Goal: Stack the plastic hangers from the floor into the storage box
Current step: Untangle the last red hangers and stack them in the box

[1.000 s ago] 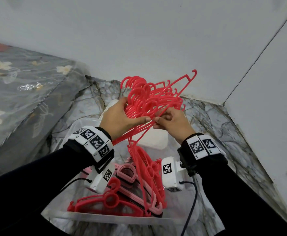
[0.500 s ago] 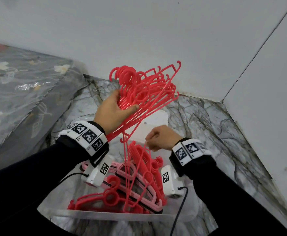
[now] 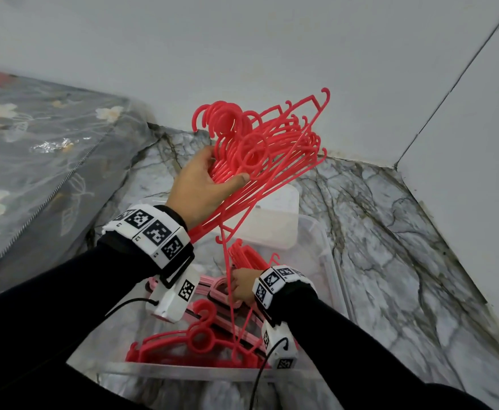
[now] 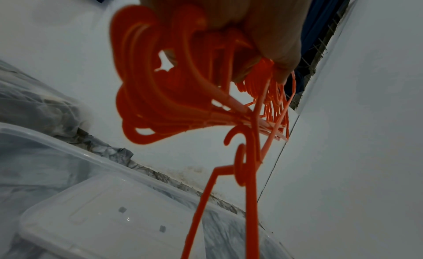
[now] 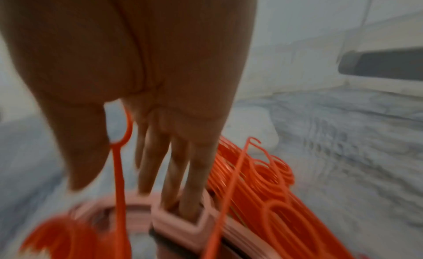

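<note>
Hangers over a clear box, one hand raised and one lowered into it.

Hard to read: the right wrist view is blurring heavily, and in the head view the right hand (image 3: 242, 284) is lying half hidden behind its wristband, so whether it is gripping anything cannot be told; its fingers (image 5: 174, 165) are pointing straight down, tips reaching into a pink hanger (image 5: 181, 225) in the box (image 3: 328, 261). The left hand (image 3: 201, 184), centre of frame, is curling thumb and fingers round a red bundle (image 3: 260, 143) held above the box's far end. One loose hanger (image 3: 230, 294) is dangling from the bundle down into the box, passing just left of the right hand. More red and pink hangers are lying flat inside. A lid (image 3: 275, 214) is resting at the box's far end.
</note>
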